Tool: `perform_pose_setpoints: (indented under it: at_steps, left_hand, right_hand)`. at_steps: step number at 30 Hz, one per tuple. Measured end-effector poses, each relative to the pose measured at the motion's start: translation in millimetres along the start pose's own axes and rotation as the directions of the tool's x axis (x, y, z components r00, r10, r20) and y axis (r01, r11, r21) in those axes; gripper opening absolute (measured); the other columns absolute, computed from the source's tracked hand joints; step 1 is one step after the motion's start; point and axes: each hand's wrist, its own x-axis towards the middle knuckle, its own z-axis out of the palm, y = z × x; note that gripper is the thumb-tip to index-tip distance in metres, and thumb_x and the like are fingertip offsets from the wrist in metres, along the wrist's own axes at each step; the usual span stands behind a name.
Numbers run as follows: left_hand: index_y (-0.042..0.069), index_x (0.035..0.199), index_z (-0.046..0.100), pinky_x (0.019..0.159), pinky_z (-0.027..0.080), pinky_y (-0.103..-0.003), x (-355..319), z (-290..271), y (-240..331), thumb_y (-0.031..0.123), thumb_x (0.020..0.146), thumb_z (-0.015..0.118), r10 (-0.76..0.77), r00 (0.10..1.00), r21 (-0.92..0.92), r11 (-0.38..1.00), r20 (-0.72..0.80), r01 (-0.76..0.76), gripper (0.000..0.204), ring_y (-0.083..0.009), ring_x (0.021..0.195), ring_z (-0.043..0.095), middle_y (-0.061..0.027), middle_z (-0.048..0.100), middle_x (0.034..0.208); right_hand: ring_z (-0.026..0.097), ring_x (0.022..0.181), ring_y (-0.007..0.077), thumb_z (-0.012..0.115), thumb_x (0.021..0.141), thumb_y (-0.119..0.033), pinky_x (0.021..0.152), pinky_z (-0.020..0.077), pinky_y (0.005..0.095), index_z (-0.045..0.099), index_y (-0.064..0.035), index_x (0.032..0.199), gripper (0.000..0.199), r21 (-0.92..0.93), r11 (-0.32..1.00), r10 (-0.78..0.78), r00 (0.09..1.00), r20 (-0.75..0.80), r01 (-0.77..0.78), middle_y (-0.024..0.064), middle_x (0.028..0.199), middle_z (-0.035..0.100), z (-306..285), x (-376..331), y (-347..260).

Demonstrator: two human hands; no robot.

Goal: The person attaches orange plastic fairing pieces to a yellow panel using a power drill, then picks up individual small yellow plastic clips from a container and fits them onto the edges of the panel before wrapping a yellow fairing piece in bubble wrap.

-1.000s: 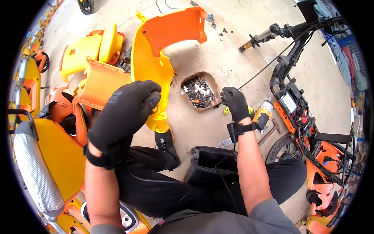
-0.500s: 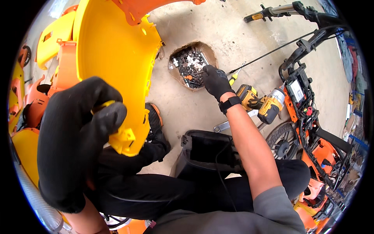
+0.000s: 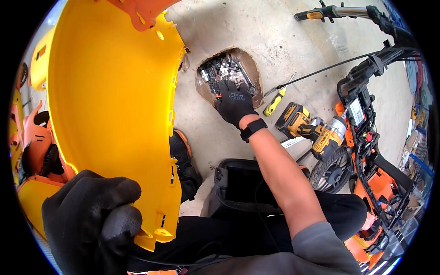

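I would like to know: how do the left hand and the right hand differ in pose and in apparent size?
The left hand is closed on the near edge of the yellow panel, while the right hand reaches, back side up, into the brown box of small parts. The left hand looks larger, at the lower left of the picture; the right hand looks smaller, nearer the middle. Both wear black gloves.

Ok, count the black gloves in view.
2: one on the left hand, gripping the yellow panel; one on the right hand, in the cardboard box of small hardware.
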Motion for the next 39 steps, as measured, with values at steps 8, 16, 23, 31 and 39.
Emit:
perform_pose_setpoints:
  at_steps: [8, 16, 23, 31, 39]
  left_hand:
    - [-0.001, 0.091, 0.061, 0.061, 0.042, -0.028, -5, -1, -3, 0.039, 0.093, 0.062, -0.015, 1.000, 0.020, 1.000, 0.018, 0.014, 0.039, -0.0181, 0.067, 0.057, -0.0096, 0.058, 0.079]
    - [0.000, 0.088, 0.060, 0.054, 0.039, -0.027, -8, 4, 13, 0.047, 0.091, 0.061, -0.165, 0.984, 0.045, 0.985, -0.061, 0.168, 0.046, -0.0147, 0.059, 0.054, -0.0078, 0.056, 0.076]
    - [0.001, 0.086, 0.060, 0.062, 0.042, -0.030, -6, 4, 16, 0.049, 0.090, 0.060, -0.206, 0.977, 0.089, 0.974, -0.050, 0.210, 0.048, -0.0182, 0.067, 0.056, -0.0089, 0.056, 0.076]
    - [0.000, 0.088, 0.058, 0.069, 0.042, -0.031, -8, 4, 12, 0.050, 0.088, 0.062, -0.212, 0.976, 0.020, 0.977, -0.050, 0.214, 0.050, -0.0197, 0.072, 0.056, -0.0098, 0.056, 0.078]
    - [0.000, 0.090, 0.058, 0.072, 0.042, -0.032, -8, 6, -4, 0.046, 0.088, 0.063, -0.174, 0.985, -0.086, 0.981, -0.011, 0.172, 0.047, -0.0205, 0.076, 0.056, -0.0101, 0.057, 0.080]
  right_hand:
    - [0.065, 0.085, 0.0294, 0.051, 0.086, -0.014, 0.075, 0.0515, 0.0443, 0.063, -0.0060, 0.095, 0.017, -0.007, 0.921, -0.389, 0.921, -0.023, 0.389, 0.0121, 0.085, 0.062, -6, -31, 23]
    - [0.064, 0.087, 0.0298, 0.055, 0.085, -0.018, 0.078, 0.0495, 0.0468, 0.064, -0.0073, 0.094, 0.017, 0.078, 0.937, -0.343, 0.939, 0.039, 0.339, 0.0140, 0.091, 0.066, -22, -53, 21]
    - [0.065, 0.083, 0.0304, 0.063, 0.086, -0.033, 0.078, 0.0480, 0.0445, 0.064, -0.0068, 0.099, 0.029, 0.133, 0.955, -0.242, 0.954, -0.176, 0.267, 0.0102, 0.082, 0.067, -24, -62, -3]
    - [0.067, 0.082, 0.0290, 0.064, 0.086, -0.045, 0.076, 0.0492, 0.0430, 0.064, -0.0052, 0.098, 0.042, 0.188, 0.957, -0.197, 0.972, -0.130, 0.219, 0.0115, 0.079, 0.068, -26, -59, -4]
    - [0.068, 0.084, 0.0289, 0.062, 0.088, -0.049, 0.076, 0.0495, 0.0428, 0.065, -0.0053, 0.093, 0.044, 0.177, 0.975, -0.141, 0.990, 0.010, 0.137, 0.0138, 0.082, 0.069, -28, -53, -6]
